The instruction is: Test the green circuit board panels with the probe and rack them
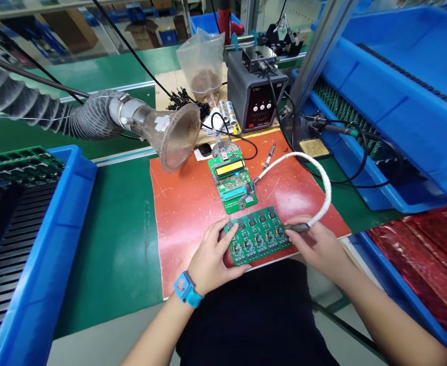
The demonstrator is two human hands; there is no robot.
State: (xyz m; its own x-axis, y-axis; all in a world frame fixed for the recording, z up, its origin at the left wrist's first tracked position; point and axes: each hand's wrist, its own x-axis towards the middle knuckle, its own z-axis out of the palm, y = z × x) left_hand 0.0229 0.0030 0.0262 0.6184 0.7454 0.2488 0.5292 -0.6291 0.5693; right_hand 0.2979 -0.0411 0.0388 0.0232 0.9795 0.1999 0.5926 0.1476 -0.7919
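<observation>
- My left grip [212, 251] holds the green circuit board [261, 238] by its left end, fingers at the upper corner and thumb along the near edge.
- My right grip [315, 243] is closed on the black connector [297, 227], its tip at the board's right edge.
- The circuit board lies over the red mat [185, 208] on the table [120, 229], just below the LCD programmer board [231, 178].
- A white sleeved cable [325, 185] arcs from the connector to that programmer board.
</observation>
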